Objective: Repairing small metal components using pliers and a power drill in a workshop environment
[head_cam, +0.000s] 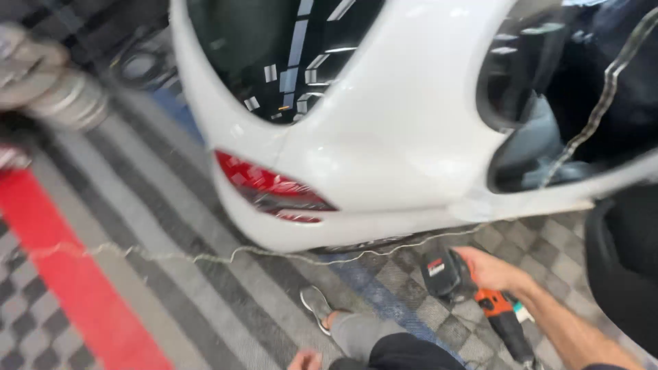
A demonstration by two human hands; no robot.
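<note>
Right hand [490,270] grips cordless tool [473,294] just below white car [397,130].

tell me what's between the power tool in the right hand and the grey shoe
In the head view, only bare checkered floor tile with a blue stripe lies between the power tool in the right hand and the grey shoe.
</note>
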